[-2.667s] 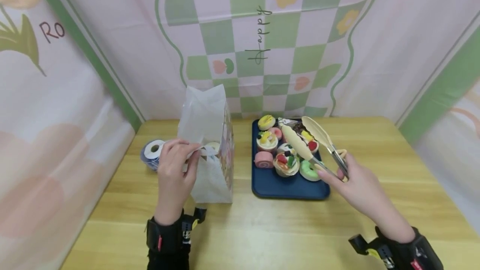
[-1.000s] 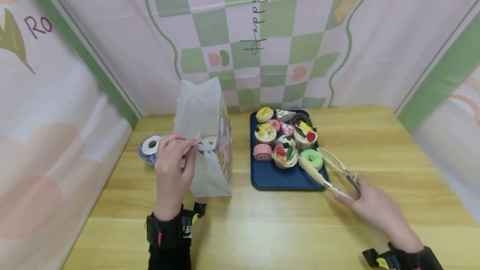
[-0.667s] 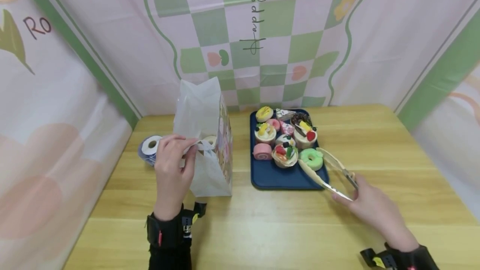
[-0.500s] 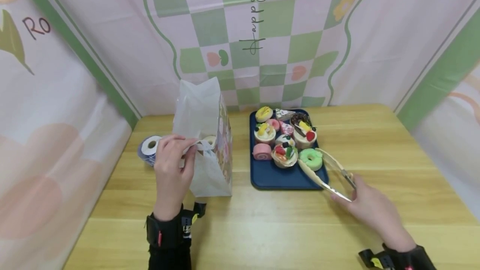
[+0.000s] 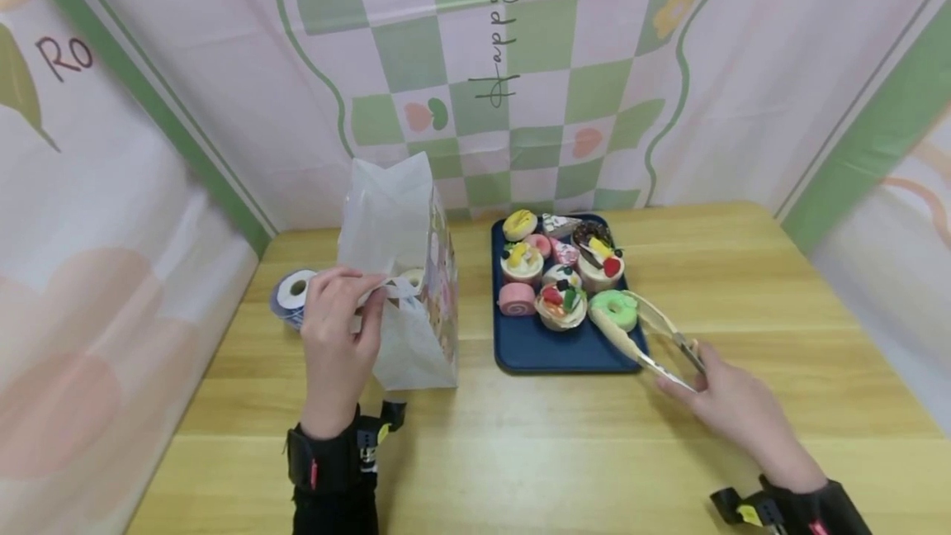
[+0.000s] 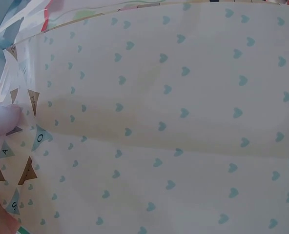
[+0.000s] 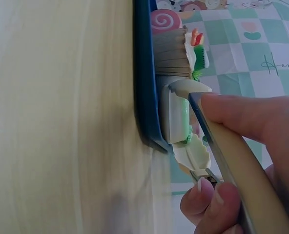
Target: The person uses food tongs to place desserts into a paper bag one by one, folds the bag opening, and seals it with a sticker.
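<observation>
My left hand (image 5: pixel 338 329) pinches the near top edge of a white paper bag (image 5: pixel 419 345) between thumb and fingers, and the bag's mouth gapes. A pale round item (image 5: pixel 413 277) shows inside it. In the left wrist view the heart-printed bag wall (image 6: pixel 164 126) fills most of the picture. My right hand (image 5: pixel 743 407) grips a pair of food tongs (image 5: pixel 620 341) with cream tips. The tips lie on both sides of a green-iced donut (image 5: pixel 615 310) at the right of a dark blue tray (image 5: pixel 542 353). The right wrist view shows the donut (image 7: pixel 183 119) between the tips.
The tray also bears a fruit-topped cupcake (image 5: pixel 561 308), a pink swirl roll (image 5: pixel 516 299), a chocolate donut (image 5: pixel 592 236) and several other toy pastries. Left of the bag stands a roll of tape or labels (image 5: pixel 290 297). A printed curtain (image 5: pixel 535 114) hangs behind the wooden table (image 5: pixel 520 452).
The tongs have come down from over the back of the tray to the green donut, and their tips have drawn closer around it. My left hand keeps its hold on the bag.
</observation>
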`<state>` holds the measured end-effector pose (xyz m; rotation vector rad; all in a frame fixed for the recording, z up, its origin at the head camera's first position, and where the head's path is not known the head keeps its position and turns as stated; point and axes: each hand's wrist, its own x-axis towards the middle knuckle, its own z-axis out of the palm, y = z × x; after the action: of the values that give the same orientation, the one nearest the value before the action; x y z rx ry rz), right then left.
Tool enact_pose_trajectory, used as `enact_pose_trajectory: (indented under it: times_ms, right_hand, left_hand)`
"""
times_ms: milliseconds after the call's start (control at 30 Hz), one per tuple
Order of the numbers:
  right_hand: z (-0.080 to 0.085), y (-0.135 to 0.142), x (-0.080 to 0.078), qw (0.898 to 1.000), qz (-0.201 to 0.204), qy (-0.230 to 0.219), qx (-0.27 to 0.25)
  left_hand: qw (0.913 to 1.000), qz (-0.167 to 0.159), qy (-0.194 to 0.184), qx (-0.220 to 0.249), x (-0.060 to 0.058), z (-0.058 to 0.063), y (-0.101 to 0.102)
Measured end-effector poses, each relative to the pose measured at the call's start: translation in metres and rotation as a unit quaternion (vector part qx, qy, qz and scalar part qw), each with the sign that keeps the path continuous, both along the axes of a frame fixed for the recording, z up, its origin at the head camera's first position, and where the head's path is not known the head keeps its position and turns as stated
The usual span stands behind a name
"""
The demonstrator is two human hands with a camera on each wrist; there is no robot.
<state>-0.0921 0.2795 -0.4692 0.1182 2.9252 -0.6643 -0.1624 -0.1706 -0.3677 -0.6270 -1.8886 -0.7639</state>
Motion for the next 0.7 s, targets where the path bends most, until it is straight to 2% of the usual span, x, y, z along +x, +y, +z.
enact_pose_trajectory:
  times_ms: [133, 700]
  right_hand:
    - [0.006, 0.000, 0.003, 1.000, -0.005, -0.004, -0.005]
    - [0.031, 0.000, 0.012, 0.999, -0.014, 0.029, -0.002]
  left_hand:
    - [1.0000, -0.001, 0.003, 0.000, 0.000, 0.000, 0.000]
    - [1.0000, -0.004, 0.000, -0.004, 0.000, 0.000, -0.001]
